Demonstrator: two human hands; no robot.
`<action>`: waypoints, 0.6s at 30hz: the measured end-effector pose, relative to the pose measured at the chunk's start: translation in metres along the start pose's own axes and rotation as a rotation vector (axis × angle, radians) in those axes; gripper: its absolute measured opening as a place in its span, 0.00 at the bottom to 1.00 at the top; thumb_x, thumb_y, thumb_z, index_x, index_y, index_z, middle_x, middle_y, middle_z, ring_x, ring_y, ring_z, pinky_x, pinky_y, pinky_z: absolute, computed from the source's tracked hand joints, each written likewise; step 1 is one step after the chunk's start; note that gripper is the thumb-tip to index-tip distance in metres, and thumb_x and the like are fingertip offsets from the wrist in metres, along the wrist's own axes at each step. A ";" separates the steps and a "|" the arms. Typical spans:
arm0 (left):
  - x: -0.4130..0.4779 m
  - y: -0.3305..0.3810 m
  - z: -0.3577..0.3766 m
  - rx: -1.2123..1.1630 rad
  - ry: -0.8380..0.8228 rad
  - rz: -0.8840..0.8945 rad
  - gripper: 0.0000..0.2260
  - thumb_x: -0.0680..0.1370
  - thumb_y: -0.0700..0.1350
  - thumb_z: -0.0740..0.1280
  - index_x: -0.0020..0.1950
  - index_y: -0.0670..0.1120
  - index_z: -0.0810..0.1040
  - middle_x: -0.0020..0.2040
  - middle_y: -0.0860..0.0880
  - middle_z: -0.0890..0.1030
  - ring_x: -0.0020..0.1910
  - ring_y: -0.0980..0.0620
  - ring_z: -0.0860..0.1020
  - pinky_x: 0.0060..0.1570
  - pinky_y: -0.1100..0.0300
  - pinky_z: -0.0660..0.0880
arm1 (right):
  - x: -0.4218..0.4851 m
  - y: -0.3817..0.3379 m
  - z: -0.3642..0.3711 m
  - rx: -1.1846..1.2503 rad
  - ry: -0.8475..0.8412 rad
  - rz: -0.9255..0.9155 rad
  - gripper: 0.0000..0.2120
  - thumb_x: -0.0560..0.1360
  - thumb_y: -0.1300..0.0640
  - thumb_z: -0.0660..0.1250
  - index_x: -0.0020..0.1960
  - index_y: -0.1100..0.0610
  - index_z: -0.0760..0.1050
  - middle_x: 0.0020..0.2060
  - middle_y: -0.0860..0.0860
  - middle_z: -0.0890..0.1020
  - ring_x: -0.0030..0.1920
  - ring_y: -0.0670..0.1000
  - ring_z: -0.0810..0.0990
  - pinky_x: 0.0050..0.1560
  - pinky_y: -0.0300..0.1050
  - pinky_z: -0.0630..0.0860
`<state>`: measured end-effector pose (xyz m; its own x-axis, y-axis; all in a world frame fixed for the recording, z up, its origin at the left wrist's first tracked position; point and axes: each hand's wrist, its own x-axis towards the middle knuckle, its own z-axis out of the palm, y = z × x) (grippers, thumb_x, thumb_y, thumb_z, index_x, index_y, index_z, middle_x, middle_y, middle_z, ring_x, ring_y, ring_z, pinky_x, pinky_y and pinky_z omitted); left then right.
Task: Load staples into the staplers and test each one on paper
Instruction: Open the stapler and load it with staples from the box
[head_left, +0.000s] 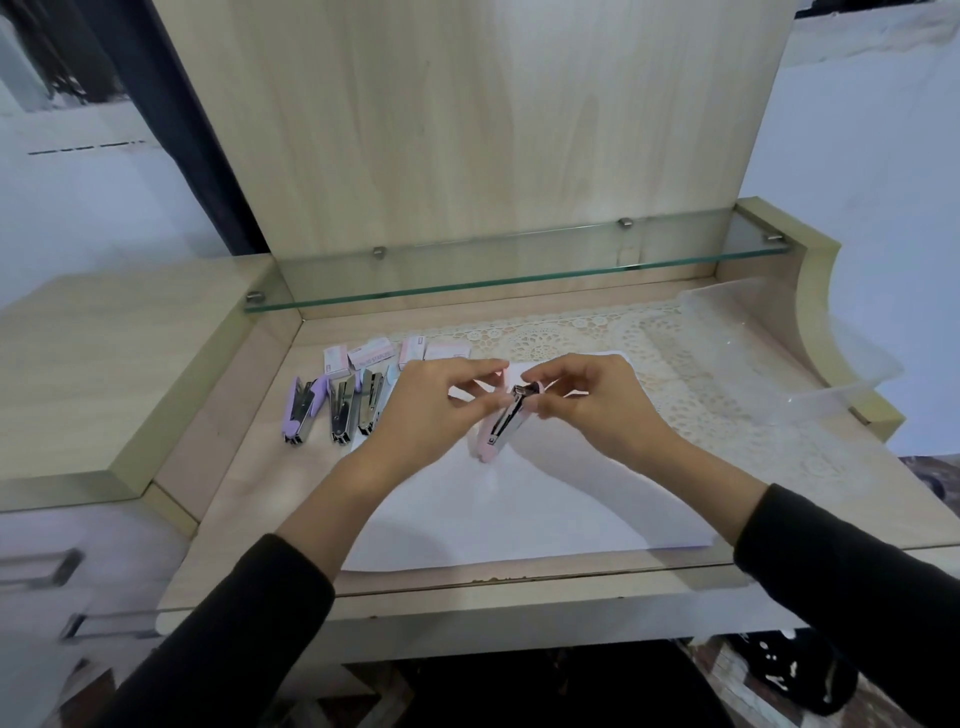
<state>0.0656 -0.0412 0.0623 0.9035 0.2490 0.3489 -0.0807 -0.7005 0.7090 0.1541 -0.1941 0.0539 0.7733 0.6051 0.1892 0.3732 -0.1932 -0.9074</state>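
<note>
A: Where is the pink stapler (497, 432)?

B: Between both hands, over the white sheet of paper (519, 512) in the middle of the surface (244, 499). It is swung open, so the metal channel inside faces up. Its pink lower end points down toward the sheet, but I cannot tell whether it touches.

A: What are the hands doing?

B: The left hand (428, 410) holds the stapler from the left, with its fingers (483, 402) curled against the side of the body. The forefinger and thumb are raised above it. The right hand (595, 402) is at the upper end, its fingers (561, 375) bent in and pinching the dark metal tip there. Both arms wear black sleeves (249, 618).

A: And the other staplers?

B: A row of staplers (343, 410) lies to the left of the paper, all open with the metal showing. The purple stapler (300, 410) is at the far left, and a pale blue one at the right end is partly hidden behind the left hand.

A: Any staples?

B: Small staple boxes (371, 356) stand in a line just behind that row, at the near edge of a lace mat (597, 332).

A: Anything else there?

B: A clear plastic tray (779, 358) sits on the lace at the far right. A glass shelf (519, 267) runs along the wooden back panel above everything.
</note>
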 end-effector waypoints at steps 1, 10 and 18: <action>0.000 0.002 0.000 -0.007 -0.008 -0.001 0.16 0.71 0.43 0.71 0.58 0.49 0.78 0.44 0.59 0.79 0.40 0.68 0.77 0.42 0.74 0.73 | 0.001 0.001 -0.001 -0.009 -0.003 0.001 0.07 0.68 0.65 0.72 0.44 0.56 0.79 0.35 0.50 0.80 0.29 0.41 0.78 0.38 0.35 0.75; -0.001 0.015 0.015 0.038 -0.045 0.066 0.09 0.68 0.44 0.75 0.47 0.48 0.83 0.40 0.59 0.79 0.40 0.65 0.79 0.44 0.70 0.75 | -0.005 0.005 -0.001 -0.022 -0.099 0.045 0.07 0.69 0.63 0.71 0.40 0.52 0.77 0.35 0.59 0.83 0.35 0.55 0.84 0.48 0.50 0.79; -0.001 0.008 0.016 0.060 -0.011 0.071 0.09 0.70 0.39 0.72 0.50 0.43 0.82 0.38 0.61 0.77 0.39 0.69 0.77 0.45 0.75 0.71 | -0.007 0.010 0.001 -0.003 -0.075 0.022 0.03 0.69 0.62 0.72 0.42 0.58 0.79 0.32 0.57 0.81 0.34 0.55 0.84 0.45 0.43 0.78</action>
<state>0.0711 -0.0579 0.0578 0.9009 0.1899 0.3903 -0.1201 -0.7551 0.6445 0.1519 -0.1991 0.0429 0.7408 0.6569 0.1406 0.3580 -0.2089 -0.9100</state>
